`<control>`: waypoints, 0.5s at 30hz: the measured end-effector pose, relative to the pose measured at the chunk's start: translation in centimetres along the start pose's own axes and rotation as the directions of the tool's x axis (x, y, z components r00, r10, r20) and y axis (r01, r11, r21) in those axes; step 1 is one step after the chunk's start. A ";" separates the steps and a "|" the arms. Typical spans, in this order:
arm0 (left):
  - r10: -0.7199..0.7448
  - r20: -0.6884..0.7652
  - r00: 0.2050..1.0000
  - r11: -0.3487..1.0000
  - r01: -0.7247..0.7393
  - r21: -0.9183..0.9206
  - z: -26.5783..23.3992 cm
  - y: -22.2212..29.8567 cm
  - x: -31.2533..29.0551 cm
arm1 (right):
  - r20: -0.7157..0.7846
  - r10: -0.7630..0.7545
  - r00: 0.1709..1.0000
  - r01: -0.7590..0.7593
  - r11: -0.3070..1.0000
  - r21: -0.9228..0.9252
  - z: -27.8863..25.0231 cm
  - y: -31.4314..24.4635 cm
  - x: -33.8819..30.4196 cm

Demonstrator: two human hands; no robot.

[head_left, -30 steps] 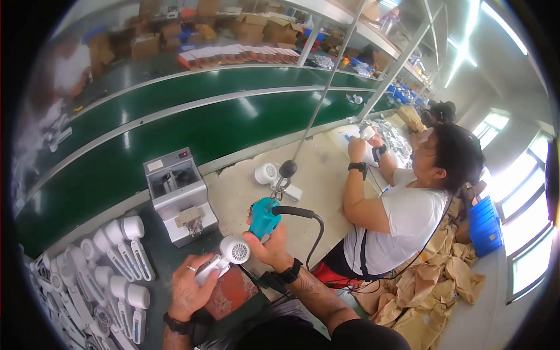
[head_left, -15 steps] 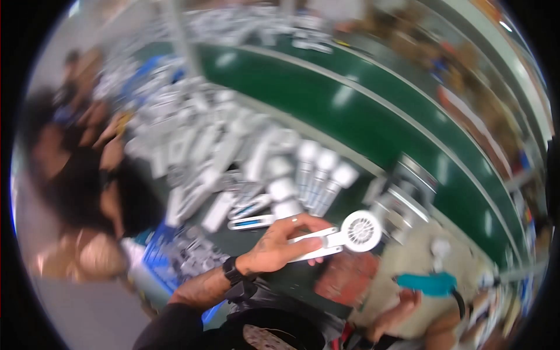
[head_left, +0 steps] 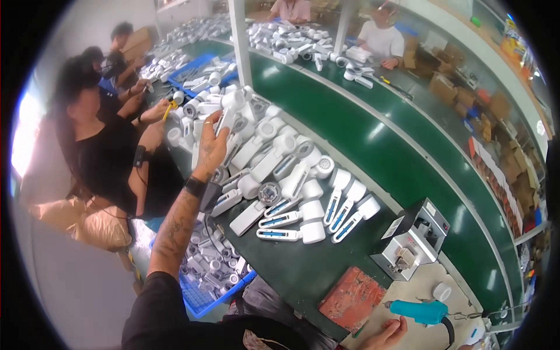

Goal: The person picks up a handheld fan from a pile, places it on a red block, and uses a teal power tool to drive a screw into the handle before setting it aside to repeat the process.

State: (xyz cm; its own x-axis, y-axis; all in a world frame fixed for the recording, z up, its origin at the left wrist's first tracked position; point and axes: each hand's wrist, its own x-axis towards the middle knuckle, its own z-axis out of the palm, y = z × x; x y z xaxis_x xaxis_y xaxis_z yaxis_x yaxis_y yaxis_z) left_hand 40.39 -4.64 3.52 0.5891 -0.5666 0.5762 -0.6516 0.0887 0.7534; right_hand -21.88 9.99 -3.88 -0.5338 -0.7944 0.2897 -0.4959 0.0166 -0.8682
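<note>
My left hand [head_left: 212, 144] reaches out to the far left over a pile of white handheld fans [head_left: 265, 154]. Its thumb and fingers are closed around the handle of a white handheld fan [head_left: 225, 121]; part of that fan is hidden by the hand and the pile. At the lower right my right hand [head_left: 389, 337] rests with its fingers loosely apart and nothing in them. Just above it is a teal electric screwdriver [head_left: 419, 311] with a black cable. Several fans with blue strips in their open handles [head_left: 344, 213] lie in rows on the green table [head_left: 280, 265].
A small silver machine [head_left: 411, 239] stands beside a worn red pad [head_left: 351, 298] and a white cup-shaped part [head_left: 441, 291]. A blue crate [head_left: 201, 297] of white parts sits at the lower left. A co-worker in black [head_left: 108, 146] works on the left; a metal post [head_left: 239, 44] rises behind the pile.
My left hand has moved from the middle, where it held a fan with its round grille showing, to the pile at far left. The right hand stays near the screwdriver. The view has shifted.
</note>
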 end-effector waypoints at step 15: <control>0.303 0.241 0.922 0.822 -0.381 0.424 0.0 -6.3 4.3 | -0.006 0.095 0.995 -0.091 0.965 0.244 0.6 -0.6 -0.6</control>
State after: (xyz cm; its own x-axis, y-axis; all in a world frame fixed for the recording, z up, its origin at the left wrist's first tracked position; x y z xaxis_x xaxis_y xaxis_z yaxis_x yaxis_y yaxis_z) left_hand 47.02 -7.62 1.20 0.2305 -0.6933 0.6828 -0.9623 -0.0584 0.2655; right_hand -20.89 10.06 -3.80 -0.5825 -0.7858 0.2081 -0.2629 -0.0601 -0.9629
